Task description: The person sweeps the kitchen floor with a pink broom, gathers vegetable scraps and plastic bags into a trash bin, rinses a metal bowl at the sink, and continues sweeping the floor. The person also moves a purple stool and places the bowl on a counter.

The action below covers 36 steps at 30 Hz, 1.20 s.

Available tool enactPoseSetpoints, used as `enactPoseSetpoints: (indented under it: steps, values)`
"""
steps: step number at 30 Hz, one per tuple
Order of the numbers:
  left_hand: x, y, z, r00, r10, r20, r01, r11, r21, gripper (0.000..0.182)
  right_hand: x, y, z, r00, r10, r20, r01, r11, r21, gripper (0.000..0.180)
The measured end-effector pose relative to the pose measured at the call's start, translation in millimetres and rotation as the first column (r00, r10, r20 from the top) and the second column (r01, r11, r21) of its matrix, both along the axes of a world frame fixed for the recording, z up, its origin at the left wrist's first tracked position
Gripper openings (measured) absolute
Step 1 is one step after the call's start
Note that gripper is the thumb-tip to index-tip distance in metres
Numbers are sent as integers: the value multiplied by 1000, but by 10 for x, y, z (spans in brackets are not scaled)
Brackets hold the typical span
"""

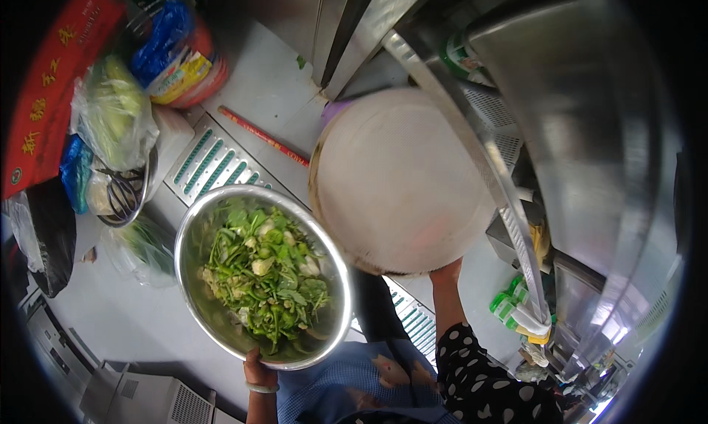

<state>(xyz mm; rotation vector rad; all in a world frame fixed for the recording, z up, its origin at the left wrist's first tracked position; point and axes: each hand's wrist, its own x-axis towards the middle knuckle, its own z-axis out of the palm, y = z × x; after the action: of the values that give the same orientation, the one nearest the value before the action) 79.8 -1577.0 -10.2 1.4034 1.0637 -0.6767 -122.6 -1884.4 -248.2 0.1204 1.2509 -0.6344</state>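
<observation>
My left hand (260,368) grips the near rim of a steel bowl (185,269). Inside lie green vegetable trimmings (271,269), with leaves, stems and pale pieces mixed together. My right hand (447,272) is at the lower edge of a round, pale lid or sieve (406,175) with a worn rim; its fingers are hidden behind the disc, though a reddish patch shows through near them. The disc is right of the bowl, and their edges overlap in view. Part of something purple (334,111) peeks out behind the disc.
A steel counter edge (470,109) curves along the right. Slotted drain grates (215,158) and a red stick (260,133) are on the tiled floor. Bagged vegetables (113,114), a red container (188,75) and a red box (52,81) stand at left. Green bottles (503,308) sit under the counter.
</observation>
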Motion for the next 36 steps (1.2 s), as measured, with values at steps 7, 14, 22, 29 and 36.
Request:
enactPoseSetpoints:
  steps: [7,14,22,29,36]
  values:
    - [-283,-9,94,996,-50,69,40,990,135,43,456,-258,-268,990,-126,-62,120,988,-97,50]
    - [-420,54,329,999,-42,-12,43,942,333,40,837,-544,-324,976,-193,-102,169,964,-206,54]
    - [-398,-46,287,996,-86,-6,84,953,290,36,1306,-581,-419,960,-279,-1,268,925,-271,57]
    - [-231,-26,465,992,-128,-6,122,929,350,33,2252,-916,-329,925,96,368,119,846,-520,57]
    - [-320,330,472,994,-82,-74,105,913,395,27,2802,-1211,29,942,292,164,-213,901,-378,57]
